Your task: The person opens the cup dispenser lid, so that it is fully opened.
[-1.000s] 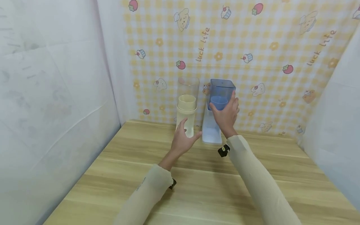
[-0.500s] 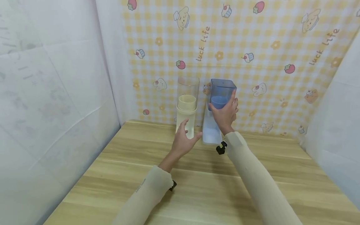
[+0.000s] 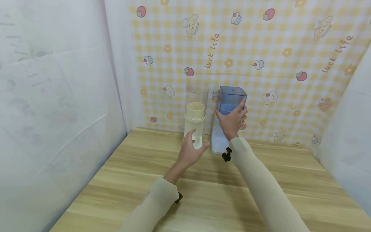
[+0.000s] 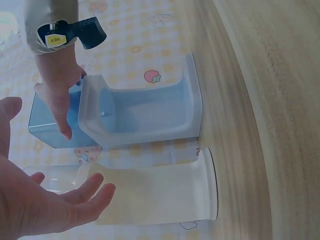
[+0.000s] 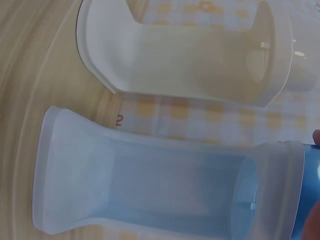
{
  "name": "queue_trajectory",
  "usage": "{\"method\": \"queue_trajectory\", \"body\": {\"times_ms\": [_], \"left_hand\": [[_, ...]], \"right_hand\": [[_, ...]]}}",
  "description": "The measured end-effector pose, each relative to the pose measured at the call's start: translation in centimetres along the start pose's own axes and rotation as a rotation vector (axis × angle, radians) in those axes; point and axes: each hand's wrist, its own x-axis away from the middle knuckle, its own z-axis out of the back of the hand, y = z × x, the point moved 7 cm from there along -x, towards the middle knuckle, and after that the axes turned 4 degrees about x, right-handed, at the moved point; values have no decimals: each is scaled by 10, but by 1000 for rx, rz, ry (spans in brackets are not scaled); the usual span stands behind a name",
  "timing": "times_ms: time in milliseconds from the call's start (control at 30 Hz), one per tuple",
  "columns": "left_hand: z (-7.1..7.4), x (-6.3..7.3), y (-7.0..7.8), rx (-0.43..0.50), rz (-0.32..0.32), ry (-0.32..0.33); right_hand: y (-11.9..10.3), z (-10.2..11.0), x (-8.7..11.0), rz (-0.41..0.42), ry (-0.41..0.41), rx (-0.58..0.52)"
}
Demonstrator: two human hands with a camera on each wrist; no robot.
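Two upright dispensers stand side by side against the cloth backdrop. The left one has a cream body (image 3: 193, 125) under a clear cylindrical top (image 3: 197, 93). Its neighbour has a pale blue-white body (image 3: 219, 141) under a boxy see-through blue top (image 3: 232, 91). My right hand (image 3: 232, 122) grips this blue top, thumb on the near left side and fingers round the right. My left hand (image 3: 189, 153) is held in front of the cream body, thumb and fingers spread, with nothing between them. In the left wrist view its fingers (image 4: 90, 192) overlap the cream body.
A wooden table (image 3: 203, 199) carries both dispensers near its back edge. Behind hangs a yellow checked cloth (image 3: 258, 48) with cartoon prints. White sheeting (image 3: 58, 96) closes the left side, and more white sheeting (image 3: 345, 112) the right.
The head view has shifted, so the scene sits slightly lower in it. My right wrist has edged a little left while the hand stays on the blue top. My left hand keeps its place.
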Motion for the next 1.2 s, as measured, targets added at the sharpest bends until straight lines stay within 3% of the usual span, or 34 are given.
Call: {"method": "queue_trajectory", "body": {"times_ms": [467,833,1200], "left_hand": [[3,3,-1,-7,3,-17],[7,4,-2,-16,-1,-29],[6,7,-4,17,20,-79]], "right_hand": [[2,8,2,8,31,-17],[5,25,8,87,10,-27],[8,47,18,170,-34,-115]]}}
